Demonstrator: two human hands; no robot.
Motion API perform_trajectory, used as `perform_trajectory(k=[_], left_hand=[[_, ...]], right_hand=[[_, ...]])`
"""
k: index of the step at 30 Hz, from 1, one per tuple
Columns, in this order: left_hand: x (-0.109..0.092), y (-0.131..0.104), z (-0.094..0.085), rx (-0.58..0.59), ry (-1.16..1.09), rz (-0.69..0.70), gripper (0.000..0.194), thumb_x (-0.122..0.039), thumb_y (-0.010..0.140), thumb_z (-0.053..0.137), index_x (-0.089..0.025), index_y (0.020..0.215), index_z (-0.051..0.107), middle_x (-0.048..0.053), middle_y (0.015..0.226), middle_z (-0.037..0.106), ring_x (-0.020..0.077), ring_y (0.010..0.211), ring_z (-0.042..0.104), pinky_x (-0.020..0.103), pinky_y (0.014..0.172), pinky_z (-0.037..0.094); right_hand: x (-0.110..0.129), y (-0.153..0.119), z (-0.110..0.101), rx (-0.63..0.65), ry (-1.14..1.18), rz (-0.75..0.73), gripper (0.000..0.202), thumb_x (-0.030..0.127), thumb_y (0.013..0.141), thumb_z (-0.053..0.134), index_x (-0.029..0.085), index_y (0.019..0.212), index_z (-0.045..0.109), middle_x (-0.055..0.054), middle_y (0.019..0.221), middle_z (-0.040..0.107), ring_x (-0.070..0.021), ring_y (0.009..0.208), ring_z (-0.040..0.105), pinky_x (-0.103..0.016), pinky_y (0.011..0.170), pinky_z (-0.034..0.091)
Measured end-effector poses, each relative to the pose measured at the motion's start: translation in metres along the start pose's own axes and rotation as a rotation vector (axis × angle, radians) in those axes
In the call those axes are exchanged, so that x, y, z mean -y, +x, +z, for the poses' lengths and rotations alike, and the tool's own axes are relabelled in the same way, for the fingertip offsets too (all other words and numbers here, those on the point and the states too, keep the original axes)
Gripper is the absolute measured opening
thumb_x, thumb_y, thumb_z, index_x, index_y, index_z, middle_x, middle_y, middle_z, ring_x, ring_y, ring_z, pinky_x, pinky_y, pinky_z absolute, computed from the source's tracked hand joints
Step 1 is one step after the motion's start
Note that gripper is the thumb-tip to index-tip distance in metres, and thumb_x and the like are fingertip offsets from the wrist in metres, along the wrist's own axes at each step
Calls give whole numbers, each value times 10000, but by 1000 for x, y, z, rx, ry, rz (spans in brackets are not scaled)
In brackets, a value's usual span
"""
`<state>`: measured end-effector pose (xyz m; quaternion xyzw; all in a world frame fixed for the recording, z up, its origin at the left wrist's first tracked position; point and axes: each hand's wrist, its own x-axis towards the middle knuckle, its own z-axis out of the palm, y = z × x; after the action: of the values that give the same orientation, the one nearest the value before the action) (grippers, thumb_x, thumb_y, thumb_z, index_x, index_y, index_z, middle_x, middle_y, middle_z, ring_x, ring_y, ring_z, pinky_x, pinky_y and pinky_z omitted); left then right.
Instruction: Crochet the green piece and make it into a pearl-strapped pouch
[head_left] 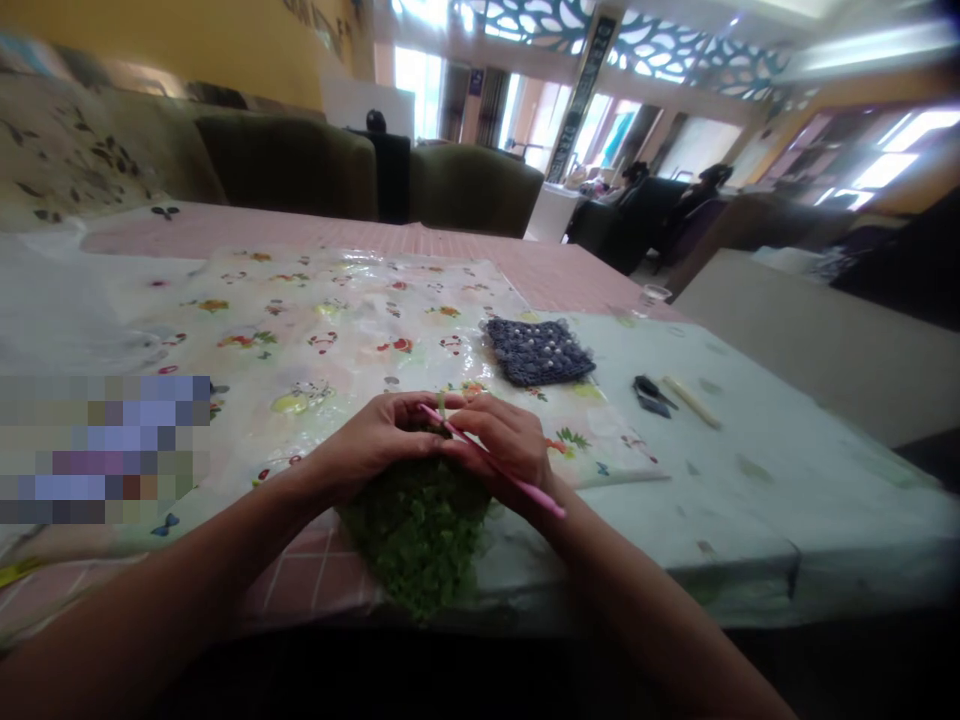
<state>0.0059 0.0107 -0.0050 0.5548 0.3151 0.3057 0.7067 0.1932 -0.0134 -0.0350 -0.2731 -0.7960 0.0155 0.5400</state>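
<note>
A pink crochet hook point(517, 478) slants across the front of my right hand point(504, 436), whose fingers are closed round it. Its tip points up and left, close to the fingers of my left hand point(386, 432). My left hand is pinched on the upper edge of a green crocheted piece point(424, 545), which hangs down over the table's near edge with a ruffled, leafy surface. A thin strand of light green yarn point(442, 404) rises near the hook's tip. The stitches between my fingers are mostly hidden.
A dark grey crocheted square with white beads point(538, 350) lies beyond my right hand. Further right are small black scissors point(654, 396) and a cream stick point(691, 402). A clear cup point(654, 296) stands at the right edge. White plastic point(67, 300) lies left; chairs point(472, 190) stand behind.
</note>
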Motion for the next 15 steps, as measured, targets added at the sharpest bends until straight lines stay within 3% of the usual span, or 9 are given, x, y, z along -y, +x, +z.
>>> perform_trajectory(k=[4, 7, 10, 15], left_hand=[[-1, 1, -4, 30, 58, -1, 448, -215, 733, 803, -257, 1172, 724, 45, 1026, 749, 166, 948, 667, 274, 895, 472], [-8, 1, -15, 118, 133, -10, 282, -313, 839, 713, -245, 1111, 752, 76, 1123, 727, 201, 1041, 652, 320, 953, 463], [-13, 3, -27, 121, 273, 9, 238, -330, 847, 700, -230, 1049, 776, 86, 1096, 725, 224, 1058, 634, 337, 933, 469], [-19, 4, -36, 9, 281, 55, 467, -245, 748, 777, -242, 1210, 711, 32, 876, 692, 167, 858, 619, 293, 817, 462]], right_hand=[[0, 0, 2, -7, -192, -143, 125, 244, 952, 569, 156, 991, 649, -99, 927, 741, -186, 942, 706, -346, 891, 571], [1, -1, -1, -28, -176, -155, 134, 166, 935, 553, 146, 1036, 640, -101, 940, 742, -180, 915, 709, -359, 915, 571], [2, -1, -5, -70, -97, -79, 150, 140, 926, 549, 158, 1038, 648, -87, 948, 735, -169, 889, 704, -331, 874, 576], [0, 3, -15, -12, 132, 115, 152, 213, 962, 531, 187, 956, 681, -36, 858, 722, -136, 832, 694, -254, 759, 555]])
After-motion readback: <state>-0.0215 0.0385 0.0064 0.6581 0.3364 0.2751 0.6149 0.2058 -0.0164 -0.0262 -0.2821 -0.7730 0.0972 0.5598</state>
